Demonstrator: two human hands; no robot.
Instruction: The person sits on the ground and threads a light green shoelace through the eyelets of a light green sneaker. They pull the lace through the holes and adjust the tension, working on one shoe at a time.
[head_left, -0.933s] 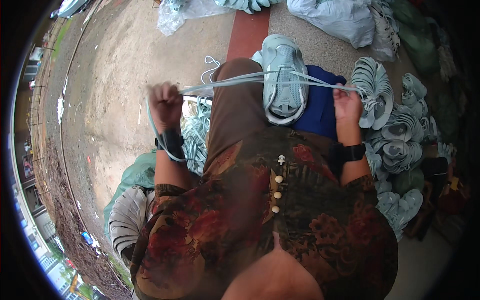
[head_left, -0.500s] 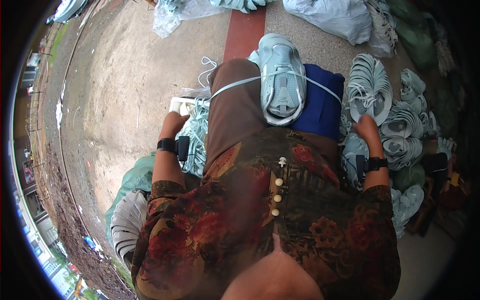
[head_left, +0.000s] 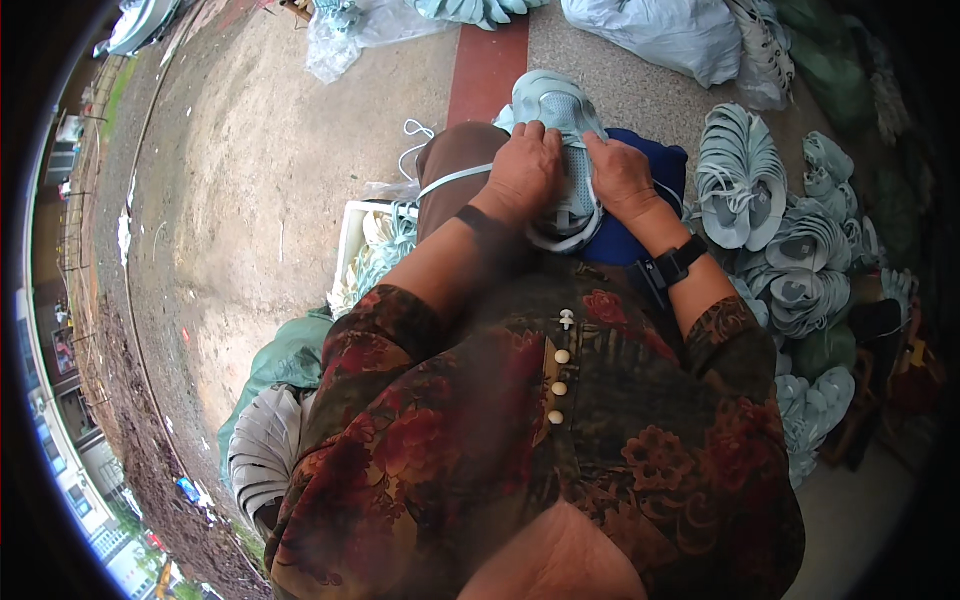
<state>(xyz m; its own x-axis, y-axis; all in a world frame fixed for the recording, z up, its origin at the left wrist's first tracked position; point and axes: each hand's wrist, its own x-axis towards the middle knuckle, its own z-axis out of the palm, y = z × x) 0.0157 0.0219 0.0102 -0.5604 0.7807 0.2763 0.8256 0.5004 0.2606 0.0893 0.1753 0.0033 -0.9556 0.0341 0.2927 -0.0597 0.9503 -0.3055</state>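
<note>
A pale blue-green shoe upper (head_left: 548, 92) rests across my lap with its toe pointing away from me. My left hand (head_left: 524, 172) lies over its left side, fingers curled and closed at the lacing area. From the right, my right hand (head_left: 622, 178) grips the upper's edge, thumb and fingers pressed together. A light blue shoelace (head_left: 455, 180) runs over my left thigh to the left hand, and another stretch shows right of the right hand. Whether the fingertips also pinch the lace is hidden.
Left of my thigh stands a white box (head_left: 350, 238) with bundled pale laces (head_left: 385, 255). Nested shoe uppers (head_left: 735, 180) are piled at my right. Folded blue cloth (head_left: 648, 150) covers my right thigh. Ahead lies a white plastic sack (head_left: 660, 35).
Both hands have come inward from my sides, the left from the lace box and the right from beside the stacked uppers, onto the shoe upper in my lap.
</note>
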